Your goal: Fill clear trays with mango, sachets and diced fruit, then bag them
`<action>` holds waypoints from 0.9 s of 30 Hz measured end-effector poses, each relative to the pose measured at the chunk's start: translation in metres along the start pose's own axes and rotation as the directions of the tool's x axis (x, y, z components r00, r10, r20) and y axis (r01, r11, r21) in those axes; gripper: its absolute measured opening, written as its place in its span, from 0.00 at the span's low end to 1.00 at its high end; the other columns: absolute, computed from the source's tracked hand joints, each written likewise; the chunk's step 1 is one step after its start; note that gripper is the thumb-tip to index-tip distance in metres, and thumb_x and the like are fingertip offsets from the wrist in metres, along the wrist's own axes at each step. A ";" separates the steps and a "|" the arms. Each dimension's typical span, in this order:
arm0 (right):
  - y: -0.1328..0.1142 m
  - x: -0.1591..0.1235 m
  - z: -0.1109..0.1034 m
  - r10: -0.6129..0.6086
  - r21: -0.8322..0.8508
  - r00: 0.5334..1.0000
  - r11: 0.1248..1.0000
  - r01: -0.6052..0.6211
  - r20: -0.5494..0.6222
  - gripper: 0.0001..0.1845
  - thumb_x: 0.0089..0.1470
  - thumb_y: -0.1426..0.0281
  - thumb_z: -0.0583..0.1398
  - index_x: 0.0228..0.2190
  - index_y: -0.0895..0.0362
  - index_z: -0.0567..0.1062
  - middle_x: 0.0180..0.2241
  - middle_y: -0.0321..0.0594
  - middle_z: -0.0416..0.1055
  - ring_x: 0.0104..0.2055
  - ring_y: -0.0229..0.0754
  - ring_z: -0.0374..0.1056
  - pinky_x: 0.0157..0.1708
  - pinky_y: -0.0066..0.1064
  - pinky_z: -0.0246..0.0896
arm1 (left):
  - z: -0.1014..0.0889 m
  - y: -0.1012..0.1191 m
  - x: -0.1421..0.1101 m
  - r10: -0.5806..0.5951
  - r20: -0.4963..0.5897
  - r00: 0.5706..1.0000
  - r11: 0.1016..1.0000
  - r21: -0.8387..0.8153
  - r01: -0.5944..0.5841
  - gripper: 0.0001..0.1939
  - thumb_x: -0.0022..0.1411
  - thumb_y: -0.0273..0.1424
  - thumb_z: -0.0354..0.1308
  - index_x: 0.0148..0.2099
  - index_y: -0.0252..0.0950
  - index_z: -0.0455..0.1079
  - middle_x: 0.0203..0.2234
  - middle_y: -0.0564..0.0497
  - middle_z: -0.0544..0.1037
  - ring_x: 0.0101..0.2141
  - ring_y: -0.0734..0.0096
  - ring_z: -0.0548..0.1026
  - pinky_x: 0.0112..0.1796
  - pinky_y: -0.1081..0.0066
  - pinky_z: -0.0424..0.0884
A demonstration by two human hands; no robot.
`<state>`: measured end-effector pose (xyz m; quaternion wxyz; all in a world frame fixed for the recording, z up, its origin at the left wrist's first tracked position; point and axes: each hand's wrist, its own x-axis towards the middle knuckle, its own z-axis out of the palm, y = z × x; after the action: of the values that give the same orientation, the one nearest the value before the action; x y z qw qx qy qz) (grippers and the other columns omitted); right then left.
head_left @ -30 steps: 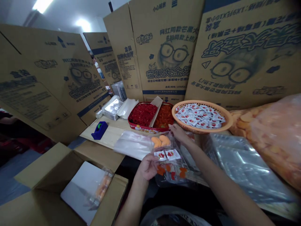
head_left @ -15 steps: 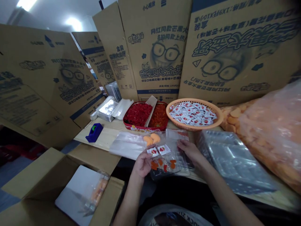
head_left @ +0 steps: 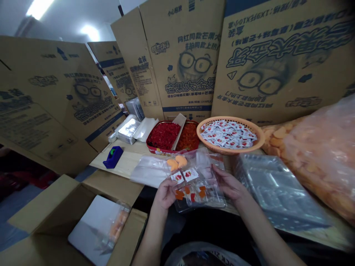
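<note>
While the left hand (head_left: 165, 194) pinches its edge, a clear tray (head_left: 205, 183) sits between both hands

Its left thumb shows on top at the tray's 8 o'clock. At 3 o'clock the right hand (head_left: 229, 183) meets the rim; whether those fingers pinch, I cannot tell. An orange basket (head_left: 260, 137) stands at 1.

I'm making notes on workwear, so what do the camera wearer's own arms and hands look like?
The left forearm and right forearm are bare as far as they show, without sleeves. The left hand and right hand are ungloved. I can make out no watch or bracelet.
</note>
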<state>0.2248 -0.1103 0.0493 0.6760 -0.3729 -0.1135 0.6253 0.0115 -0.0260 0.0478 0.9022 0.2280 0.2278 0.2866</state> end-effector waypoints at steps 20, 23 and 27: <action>0.004 -0.002 -0.003 0.062 0.085 0.997 0.995 -0.058 -0.045 0.05 0.45 0.71 0.64 0.27 0.55 0.73 0.26 0.34 0.73 0.28 0.36 0.71 0.30 0.26 0.69 | 0.002 0.001 0.000 -0.039 0.019 0.999 0.999 0.000 0.039 0.26 0.45 0.18 0.52 0.50 0.28 0.67 0.36 0.43 0.79 0.36 0.60 0.77 0.44 0.58 0.70; 0.004 -0.001 -0.004 0.042 -0.047 0.997 0.998 -0.045 -0.059 0.06 0.45 0.67 0.64 0.28 0.55 0.74 0.27 0.36 0.74 0.30 0.38 0.71 0.32 0.30 0.69 | 0.000 0.001 0.000 -0.037 0.013 0.999 0.999 0.000 0.037 0.27 0.45 0.18 0.52 0.51 0.28 0.66 0.36 0.43 0.79 0.35 0.61 0.77 0.44 0.59 0.70; 0.005 -0.001 -0.003 0.067 0.024 0.993 0.998 -0.065 -0.100 0.07 0.42 0.69 0.65 0.28 0.54 0.75 0.29 0.35 0.75 0.29 0.36 0.71 0.32 0.27 0.68 | -0.003 0.002 0.000 -0.038 -0.008 0.999 0.999 0.012 0.038 0.27 0.45 0.19 0.53 0.51 0.28 0.66 0.36 0.42 0.79 0.34 0.61 0.77 0.43 0.59 0.70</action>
<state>0.2230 -0.1124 0.0443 0.6636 -0.4005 -0.0604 0.6290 0.0088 -0.0236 0.0470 0.9052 0.2280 0.2376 0.2687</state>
